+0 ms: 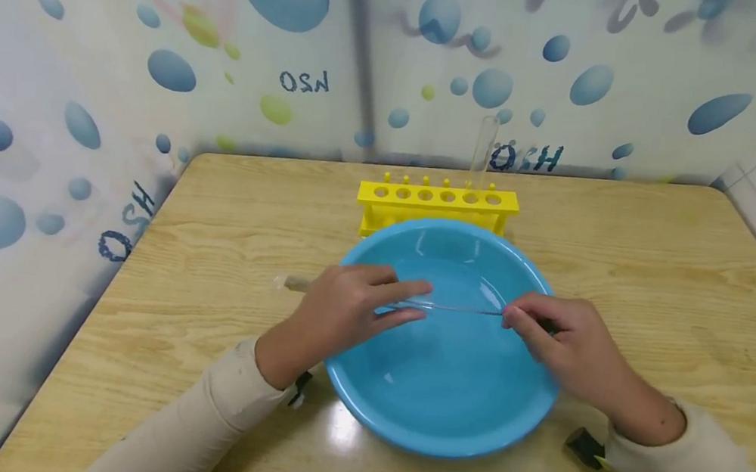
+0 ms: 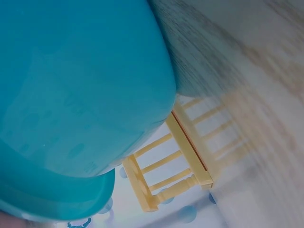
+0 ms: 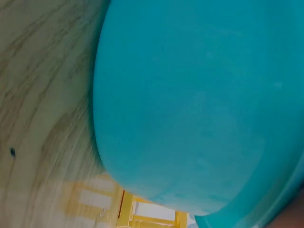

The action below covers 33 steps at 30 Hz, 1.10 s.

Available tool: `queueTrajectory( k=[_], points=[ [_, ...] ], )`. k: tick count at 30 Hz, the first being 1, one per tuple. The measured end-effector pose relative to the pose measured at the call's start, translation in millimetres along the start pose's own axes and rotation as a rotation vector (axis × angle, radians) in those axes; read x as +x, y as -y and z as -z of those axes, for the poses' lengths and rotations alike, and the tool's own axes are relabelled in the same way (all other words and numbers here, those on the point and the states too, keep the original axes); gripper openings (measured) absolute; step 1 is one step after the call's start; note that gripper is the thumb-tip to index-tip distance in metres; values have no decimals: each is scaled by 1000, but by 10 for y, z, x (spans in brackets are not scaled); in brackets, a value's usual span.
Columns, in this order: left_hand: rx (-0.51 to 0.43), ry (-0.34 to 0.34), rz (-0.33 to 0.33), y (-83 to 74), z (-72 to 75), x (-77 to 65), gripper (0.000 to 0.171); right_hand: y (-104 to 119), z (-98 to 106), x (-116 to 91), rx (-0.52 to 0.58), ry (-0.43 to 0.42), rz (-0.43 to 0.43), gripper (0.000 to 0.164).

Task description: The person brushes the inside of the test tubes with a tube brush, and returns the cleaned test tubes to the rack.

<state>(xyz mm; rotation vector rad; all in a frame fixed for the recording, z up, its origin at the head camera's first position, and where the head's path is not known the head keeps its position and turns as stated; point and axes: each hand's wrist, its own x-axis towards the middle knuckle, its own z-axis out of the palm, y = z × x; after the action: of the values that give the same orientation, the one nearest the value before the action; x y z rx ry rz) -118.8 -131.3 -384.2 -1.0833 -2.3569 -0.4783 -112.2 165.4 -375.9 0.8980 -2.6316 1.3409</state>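
Above the blue basin (image 1: 438,394), both hands work on a glass test tube with a test tube brush in it. My left hand (image 1: 351,302) holds the test tube (image 1: 280,282) sideways, its rounded end past the wrist side of the hand; index finger and thumb point toward the right. Pale bristles (image 1: 296,283) show through the glass at that end. The brush's thin twisted wire handle (image 1: 466,310) runs right to my right hand (image 1: 560,333), which pinches it between thumb and fingers. Most of the tube is hidden behind the left hand. Both wrist views show mainly the basin's outer wall (image 2: 95,85).
Behind the basin stands a yellow test tube rack (image 1: 438,196), with one upright glass test tube (image 1: 484,151) at its right part. The wooden table (image 1: 251,201) meets a patterned wall (image 1: 231,62) at the back. A dark wrist device (image 1: 583,447) hangs under the right sleeve.
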Motion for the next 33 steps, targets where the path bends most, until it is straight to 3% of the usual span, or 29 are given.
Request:
queueTrajectory(
  k=[7,17,21,22,25,29,33],
  points=[
    [-13,58,-26,-6,-1,1,39,8,-80,-8,-22,62,119,12],
    [-8,24,20,-8,2,14,38,8,-129,7,-102,76,104,6],
    [-26,20,29,-5,2,5,37,5,-132,6,-147,57,126,15],
    [-28,19,29,-5,5,8,36,6,-131,9,-166,45,144,19],
    [-28,19,27,0,7,12,37,-2,-126,21,-242,-16,249,9],
    [-25,27,28,-1,4,9,38,-25,-121,34,-371,-128,456,45],
    [-31,31,36,-6,7,16,37,-32,-108,40,-462,-194,587,50]
  ],
)
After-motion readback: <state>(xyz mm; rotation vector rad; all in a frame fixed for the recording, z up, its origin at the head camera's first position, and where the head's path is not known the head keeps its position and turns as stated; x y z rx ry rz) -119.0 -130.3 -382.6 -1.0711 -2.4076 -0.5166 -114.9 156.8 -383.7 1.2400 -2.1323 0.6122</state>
